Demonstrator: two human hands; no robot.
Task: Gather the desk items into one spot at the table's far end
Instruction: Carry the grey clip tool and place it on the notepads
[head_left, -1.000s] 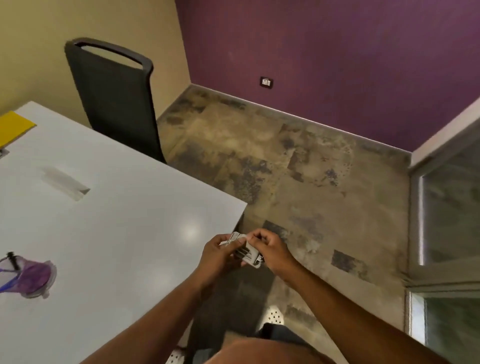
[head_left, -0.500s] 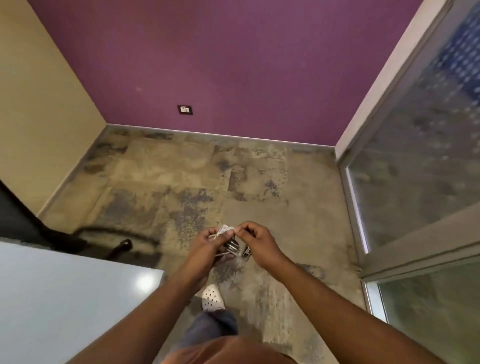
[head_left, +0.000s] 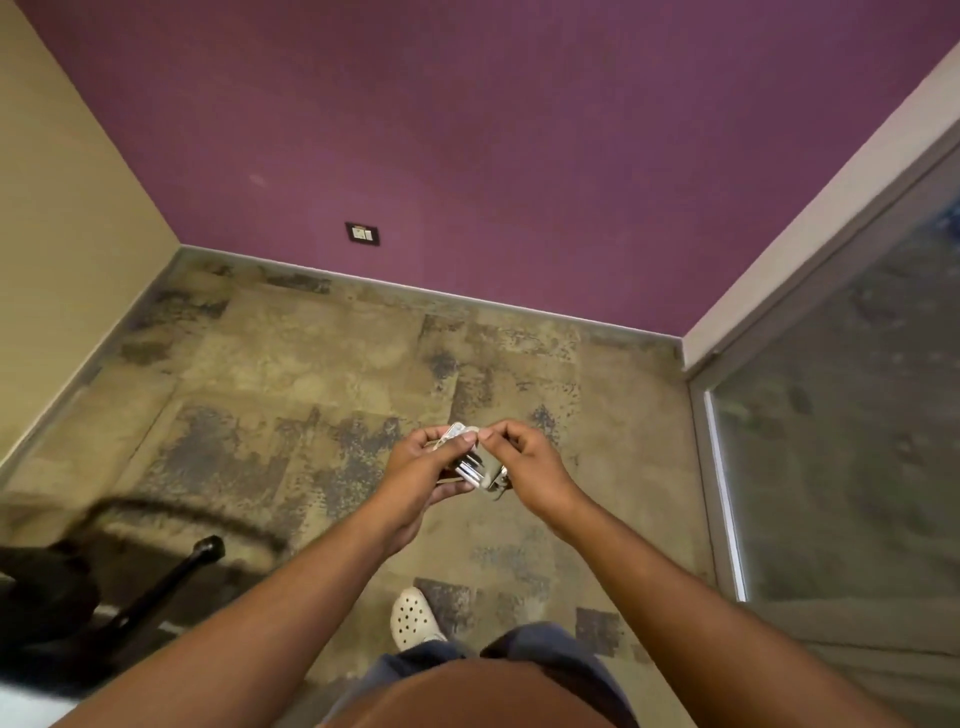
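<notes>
Both of my hands meet in front of me over the floor, holding one small silvery object (head_left: 474, 467) with shiny metal parts and a white top edge; I cannot tell what it is. My left hand (head_left: 426, 467) cups it from below and the left, thumb on its top. My right hand (head_left: 524, 462) pinches its upper right edge with thumb and forefinger. Only a white sliver of the table (head_left: 26, 709) shows, at the bottom left corner. No other desk items are visible.
A black chair base (head_left: 156, 587) with a caster stands at the lower left. Mottled brown floor (head_left: 311, 389) lies ahead, closed off by a purple wall (head_left: 467, 156) and a yellow wall (head_left: 62, 234). A glass partition (head_left: 857, 441) runs along the right. My white shoe (head_left: 413, 618) is below.
The view has swung right, away from the table and onto the floor; the table, the chair back and the purple item have left the view. Both hands still hold the small object.
</notes>
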